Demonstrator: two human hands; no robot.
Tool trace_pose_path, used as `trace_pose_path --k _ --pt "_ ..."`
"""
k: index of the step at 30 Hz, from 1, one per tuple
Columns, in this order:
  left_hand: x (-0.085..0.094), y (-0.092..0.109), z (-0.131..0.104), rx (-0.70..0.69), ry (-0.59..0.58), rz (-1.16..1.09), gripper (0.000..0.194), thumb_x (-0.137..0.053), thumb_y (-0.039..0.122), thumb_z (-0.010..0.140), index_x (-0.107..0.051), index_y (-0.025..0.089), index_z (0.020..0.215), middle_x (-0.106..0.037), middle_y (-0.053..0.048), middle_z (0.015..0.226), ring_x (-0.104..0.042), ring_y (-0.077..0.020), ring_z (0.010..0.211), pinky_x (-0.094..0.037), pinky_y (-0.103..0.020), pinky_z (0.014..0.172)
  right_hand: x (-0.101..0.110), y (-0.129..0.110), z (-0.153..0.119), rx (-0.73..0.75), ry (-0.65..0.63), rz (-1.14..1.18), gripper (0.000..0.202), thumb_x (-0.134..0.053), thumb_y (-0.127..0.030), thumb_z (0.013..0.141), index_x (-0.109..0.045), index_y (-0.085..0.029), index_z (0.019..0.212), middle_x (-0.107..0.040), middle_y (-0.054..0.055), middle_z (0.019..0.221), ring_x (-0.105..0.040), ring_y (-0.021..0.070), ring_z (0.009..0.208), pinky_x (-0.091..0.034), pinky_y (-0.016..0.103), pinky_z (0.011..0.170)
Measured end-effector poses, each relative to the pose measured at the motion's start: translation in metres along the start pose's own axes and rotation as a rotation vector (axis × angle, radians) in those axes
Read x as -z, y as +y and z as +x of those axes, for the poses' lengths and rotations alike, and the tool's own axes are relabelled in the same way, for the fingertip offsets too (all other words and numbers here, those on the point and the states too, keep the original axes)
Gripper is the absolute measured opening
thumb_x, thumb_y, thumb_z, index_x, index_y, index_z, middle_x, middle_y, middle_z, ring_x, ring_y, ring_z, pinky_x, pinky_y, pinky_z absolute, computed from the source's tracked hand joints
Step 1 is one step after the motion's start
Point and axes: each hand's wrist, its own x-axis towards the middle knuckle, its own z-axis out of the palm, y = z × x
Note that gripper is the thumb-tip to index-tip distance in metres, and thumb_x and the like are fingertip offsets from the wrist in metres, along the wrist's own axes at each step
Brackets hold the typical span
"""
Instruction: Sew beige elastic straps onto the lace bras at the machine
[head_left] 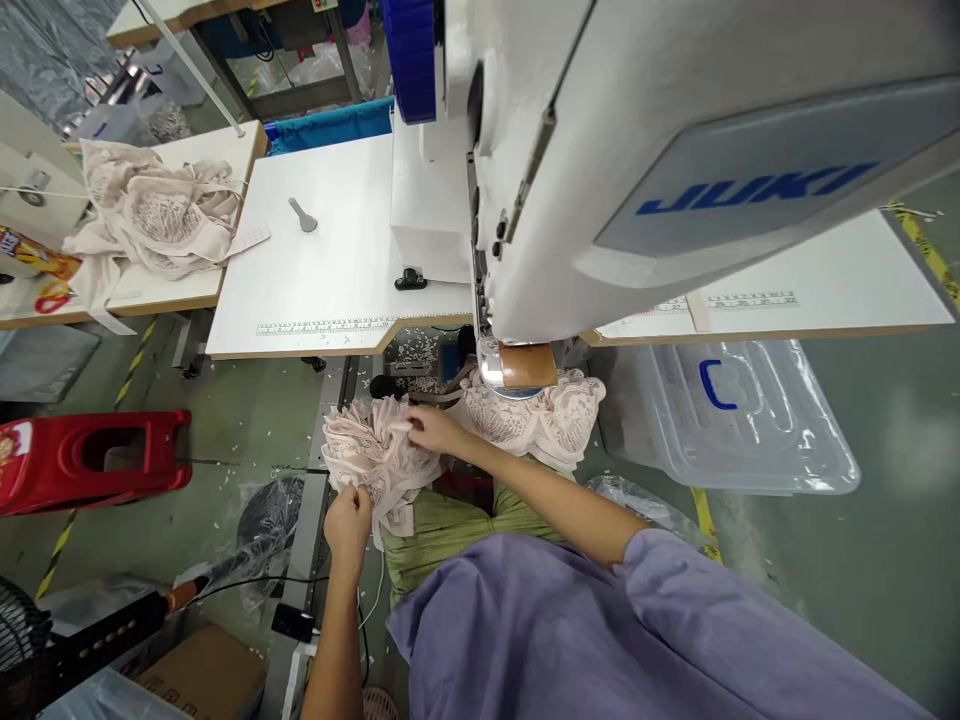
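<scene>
In the head view, a gathered bundle of pale pink lace bras (377,447) lies over my lap, left of the sewing machine's arm. My right hand (437,431) reaches across and pinches a strip of this fabric at the bundle's upper right. At the lower left edge, my left hand (349,517) is closed on the bundle, its fingertips partly hidden. Another pale lace bra (512,418) rests to the right, with its cups beneath the machine's rounded end plate (517,368). Loose straps and a tag hang below the bundle.
The white JUKI sewing machine (660,160) towers over the white table (315,260). More lace bras (169,215) are heaped on the left table. A clear lidded bin (757,420) stands right; a red plastic stool (97,460) and a fan (22,640) are at left.
</scene>
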Motion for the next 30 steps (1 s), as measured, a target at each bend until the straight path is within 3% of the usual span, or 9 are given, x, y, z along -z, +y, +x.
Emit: trace_pose_path --k 3,8,11,15,21,24,27,30 --pt "0.001 0.002 -0.001 -0.004 -0.004 -0.017 0.034 -0.052 0.045 0.097 -0.06 0.015 0.082 -0.059 0.001 0.073 -0.056 -0.0127 0.066 -0.049 -0.03 0.067 -0.004 -0.005 -0.009 0.014 0.003 -0.05 0.022 -0.066 -0.034 0.087 -0.066 -0.016 0.099 -0.066 0.011 0.107 -0.062 0.0244 0.098 -0.047 0.031 0.081" --pt "0.003 0.004 -0.005 -0.003 -0.006 -0.042 0.035 -0.051 0.045 0.097 -0.059 0.016 0.08 -0.058 0.001 0.072 -0.056 -0.0128 0.066 -0.048 -0.03 0.067 0.002 -0.006 -0.013 -0.028 -0.008 -0.028 0.034 -0.039 -0.034 0.102 -0.064 -0.016 0.086 -0.069 0.01 0.094 -0.064 0.0219 0.094 -0.047 0.03 0.081" --pt "0.004 0.002 -0.007 0.005 -0.018 -0.06 0.034 -0.052 0.044 0.097 -0.06 0.015 0.081 -0.059 0.002 0.072 -0.056 -0.0123 0.065 -0.049 -0.029 0.066 0.008 -0.003 -0.012 -0.061 -0.022 0.01 0.031 -0.044 -0.042 0.1 -0.063 -0.017 0.096 -0.07 0.008 0.102 -0.064 0.0195 0.092 -0.048 0.028 0.077" --pt "0.002 0.003 -0.011 0.004 -0.029 -0.085 0.033 -0.053 0.043 0.097 -0.061 0.015 0.083 -0.059 0.002 0.073 -0.056 -0.0115 0.064 -0.05 -0.029 0.064 0.005 0.001 -0.001 -0.182 -0.005 0.022 0.04 -0.062 -0.045 0.091 -0.059 -0.014 0.116 -0.066 0.011 0.112 -0.063 0.0225 0.097 -0.051 0.037 0.084" --pt "0.002 0.003 -0.012 0.019 -0.024 -0.171 0.032 -0.054 0.043 0.097 -0.06 0.015 0.082 -0.058 0.002 0.071 -0.054 -0.0105 0.061 -0.049 -0.027 0.062 0.006 -0.006 0.014 -0.297 0.042 0.198 0.03 -0.059 -0.037 0.096 -0.062 -0.015 0.116 -0.065 0.007 0.112 -0.065 0.0182 0.094 -0.058 0.038 0.081" --pt "0.01 0.001 -0.015 0.021 -0.006 -0.272 0.034 -0.054 0.041 0.097 -0.055 0.016 0.073 -0.051 0.005 0.063 -0.048 -0.0097 0.055 -0.043 -0.025 0.057 0.02 -0.014 0.006 -0.259 0.159 0.302 0.034 -0.049 -0.037 0.101 -0.056 -0.017 0.127 -0.064 0.011 0.119 -0.066 0.0197 0.099 -0.059 0.038 0.081" --pt "0.027 0.009 -0.03 -0.015 0.021 -0.403 0.042 -0.045 0.034 0.097 -0.04 0.02 0.057 -0.037 0.006 0.053 -0.041 -0.0104 0.052 -0.034 -0.024 0.054 0.033 -0.024 -0.019 -0.203 0.237 0.361 0.043 -0.032 -0.041 0.104 -0.045 -0.024 0.141 -0.058 0.013 0.135 -0.062 0.0241 0.116 -0.058 0.041 0.09" --pt "0.055 0.03 -0.063 -0.105 0.035 -0.528 0.043 -0.041 0.037 0.093 -0.029 0.022 0.055 -0.032 0.005 0.052 -0.038 -0.0114 0.053 -0.029 -0.026 0.053 0.034 -0.037 -0.058 0.075 0.084 0.274 0.06 -0.057 -0.053 0.091 -0.047 -0.024 0.143 -0.056 0.013 0.139 -0.053 0.0298 0.128 -0.048 0.045 0.103"
